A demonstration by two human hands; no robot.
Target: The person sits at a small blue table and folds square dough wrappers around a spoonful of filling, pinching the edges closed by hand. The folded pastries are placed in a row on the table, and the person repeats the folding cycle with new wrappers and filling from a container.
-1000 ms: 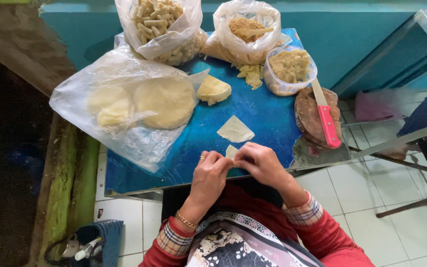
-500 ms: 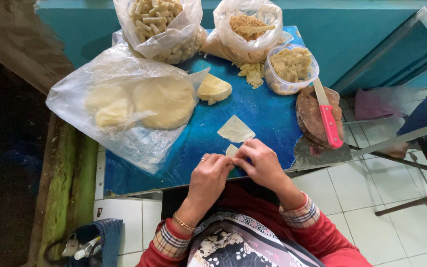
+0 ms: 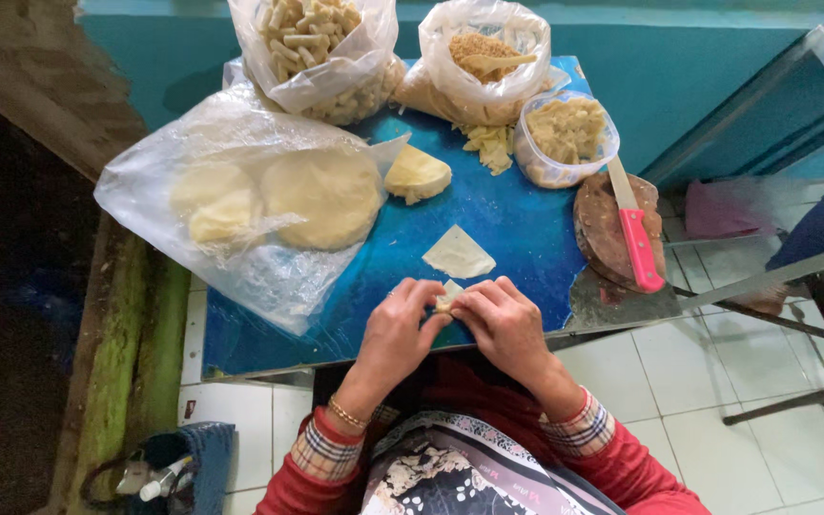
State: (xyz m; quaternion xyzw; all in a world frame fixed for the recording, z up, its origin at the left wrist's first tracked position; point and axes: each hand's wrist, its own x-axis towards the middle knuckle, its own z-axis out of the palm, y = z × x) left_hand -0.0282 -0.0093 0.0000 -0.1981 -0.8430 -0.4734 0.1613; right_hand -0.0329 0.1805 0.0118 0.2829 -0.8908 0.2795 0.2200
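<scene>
My left hand [image 3: 401,329] and my right hand [image 3: 502,321] meet at the near edge of the blue table [image 3: 517,215]. Together they pinch a small pale dough piece [image 3: 447,295], mostly hidden by my fingers. Just beyond it a flat triangular dough sheet [image 3: 458,254] lies on the table. A thicker wedge of dough [image 3: 416,175] sits farther back.
A clear plastic bag with round dough discs [image 3: 269,205] covers the table's left. At the back stand a bag of finger-shaped pieces [image 3: 312,43], a bag of brown crumbs with a spoon [image 3: 482,52] and a tub of filling [image 3: 566,133]. A pink-handled knife [image 3: 636,234] rests on a round wooden board at right.
My hands have stayed in the same place, with only small finger movements around the dough piece. The view has shifted slightly.
</scene>
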